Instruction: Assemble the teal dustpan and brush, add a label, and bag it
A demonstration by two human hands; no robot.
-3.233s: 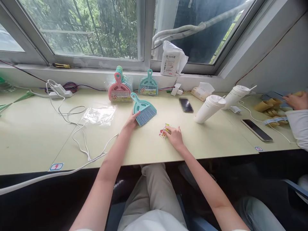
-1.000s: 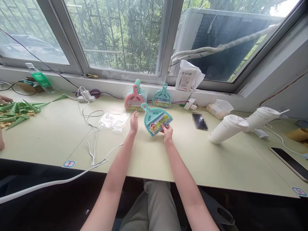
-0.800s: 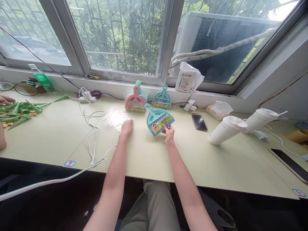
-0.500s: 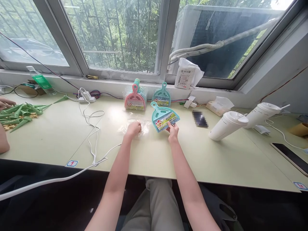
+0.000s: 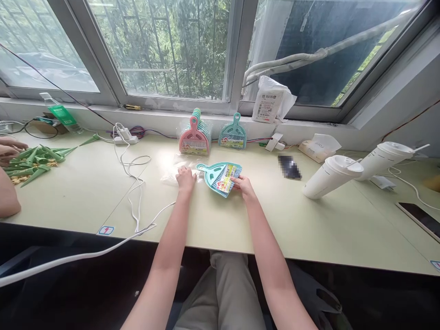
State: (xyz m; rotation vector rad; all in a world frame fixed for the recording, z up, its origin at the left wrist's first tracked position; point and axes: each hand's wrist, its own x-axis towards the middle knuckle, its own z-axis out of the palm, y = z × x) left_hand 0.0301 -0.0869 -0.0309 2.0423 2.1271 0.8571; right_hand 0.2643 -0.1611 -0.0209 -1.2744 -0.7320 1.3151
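My right hand [image 5: 243, 185] holds a teal mini dustpan-and-brush set [image 5: 218, 175] with a colourful label by its wide end, its handle pointing left. My left hand [image 5: 185, 178] grips the edge of a clear plastic bag [image 5: 172, 173] lying on the pale green table [image 5: 85, 192]. The set's handle tip lies right beside my left hand at the bag's edge. Behind them a bagged stack of pink and teal sets [image 5: 194, 136] and another teal set [image 5: 233, 134] lean against the window ledge.
Two white lidded cups [image 5: 332, 176] with straws stand at the right, near a phone [image 5: 421, 220] and a dark blurred object [image 5: 289, 166]. White cables and a power strip [image 5: 125, 137] lie left. Another person's hands and green cones [image 5: 30, 158] occupy the far left.
My left hand moved off the set, reached left, grabbed the clear bag and pulled it in. My right hand took the set, now labelled, and turned it handle-left toward the bag.
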